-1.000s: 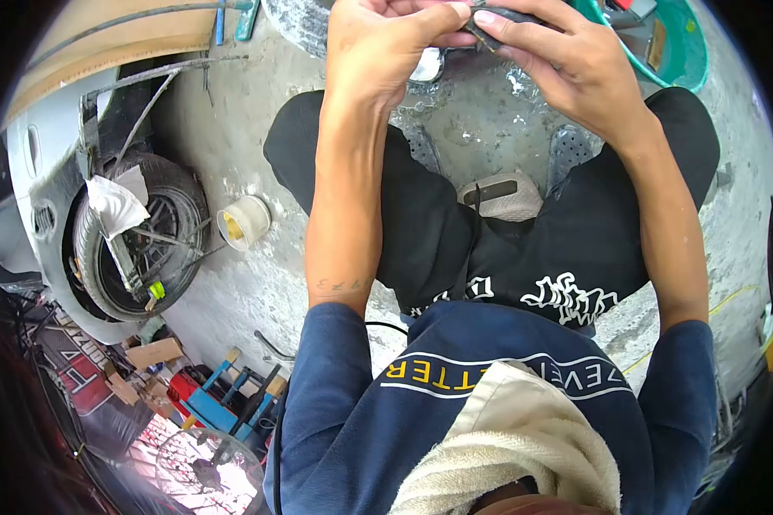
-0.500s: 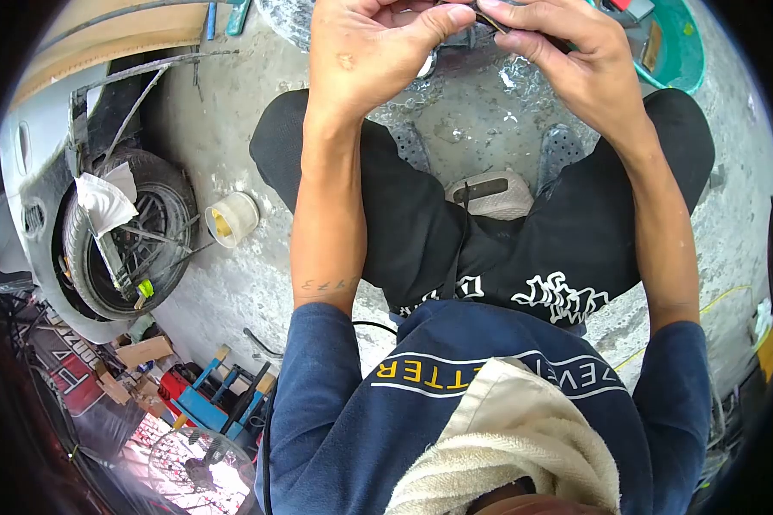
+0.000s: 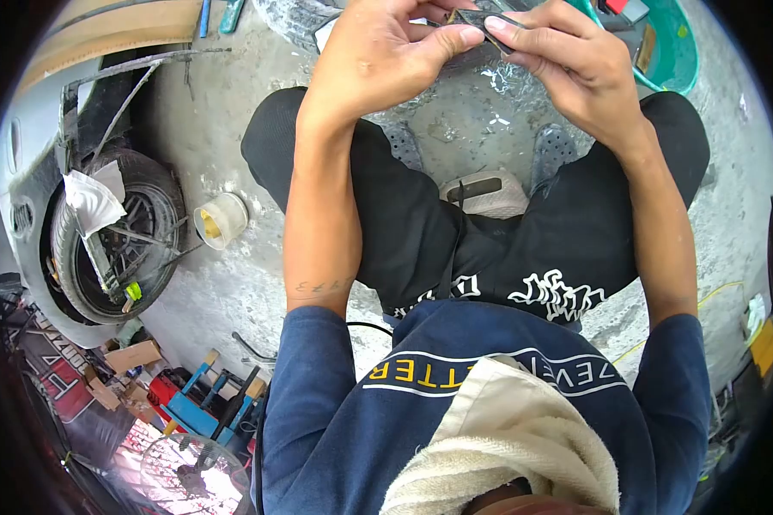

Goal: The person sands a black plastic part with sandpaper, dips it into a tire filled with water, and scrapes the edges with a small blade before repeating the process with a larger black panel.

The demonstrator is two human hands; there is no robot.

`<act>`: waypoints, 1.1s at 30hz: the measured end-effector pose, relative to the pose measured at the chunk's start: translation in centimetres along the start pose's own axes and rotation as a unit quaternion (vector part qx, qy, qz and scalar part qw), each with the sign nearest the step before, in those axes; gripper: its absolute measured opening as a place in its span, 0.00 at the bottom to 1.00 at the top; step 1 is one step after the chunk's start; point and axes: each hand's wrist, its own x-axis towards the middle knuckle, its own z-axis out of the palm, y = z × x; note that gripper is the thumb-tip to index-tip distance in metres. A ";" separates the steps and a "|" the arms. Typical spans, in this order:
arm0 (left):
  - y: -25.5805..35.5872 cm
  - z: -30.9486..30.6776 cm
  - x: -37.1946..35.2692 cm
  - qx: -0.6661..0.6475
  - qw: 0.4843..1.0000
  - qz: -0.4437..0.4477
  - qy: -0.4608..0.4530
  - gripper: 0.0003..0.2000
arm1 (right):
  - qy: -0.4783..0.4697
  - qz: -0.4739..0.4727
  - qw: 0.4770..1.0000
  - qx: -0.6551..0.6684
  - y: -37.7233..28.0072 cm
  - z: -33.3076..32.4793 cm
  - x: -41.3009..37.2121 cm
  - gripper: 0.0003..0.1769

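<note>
A: Grey concrete floor, wet and shiny beside the green tub (image 3: 685,60). And the hands?

B: Left hand (image 3: 378,64) and right hand (image 3: 567,69) close together, just left of the tub. Both grips pinched tight on one small dark piece (image 3: 475,19), up off the floor.

A: Good way to hold it?

B: Probably by the edges, thumbs pressing flat, arms steady, so no slipping.

A: Any words to read?

B: Yellow letters on the blue top (image 3: 335,429), upside down: "ZEVE" and "TTER", middle hidden under a towel (image 3: 507,446). White curly letters on the black shorts (image 3: 421,223), too twisty to read. Far left of the tub, a wheel (image 3: 159,206).
</note>
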 end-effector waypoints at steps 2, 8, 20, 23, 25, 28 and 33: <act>-0.1 -0.2 0.2 0.045 0.999 0.000 -0.013 0.13 | -0.010 -0.009 0.999 -0.034 0.4 0.0 -0.3 0.22; -0.4 0.2 0.1 0.130 0.990 0.059 -0.006 0.09 | 0.007 -0.002 1.000 -0.009 0.8 0.0 -0.3 0.22; -0.3 1.2 1.0 0.251 0.956 0.149 0.015 0.07 | 0.015 0.057 0.998 -0.021 -0.5 -1.6 0.2 0.22; -1.3 1.5 1.4 0.214 0.961 0.172 0.021 0.07 | 0.050 0.067 0.997 -0.008 0.4 -1.1 -0.6 0.20; -1.5 1.6 1.5 0.193 0.964 0.182 0.026 0.07 | 0.060 0.069 0.996 -0.008 1.0 -1.1 -0.7 0.19; -1.9 1.5 1.5 0.202 0.962 0.183 0.031 0.07 | 0.046 0.010 0.999 0.013 1.6 -0.8 -0.5 0.17; -1.9 1.3 1.0 0.205 0.968 0.137 0.053 0.05 | 0.016 0.048 0.996 0.067 1.4 -0.2 -0.5 0.14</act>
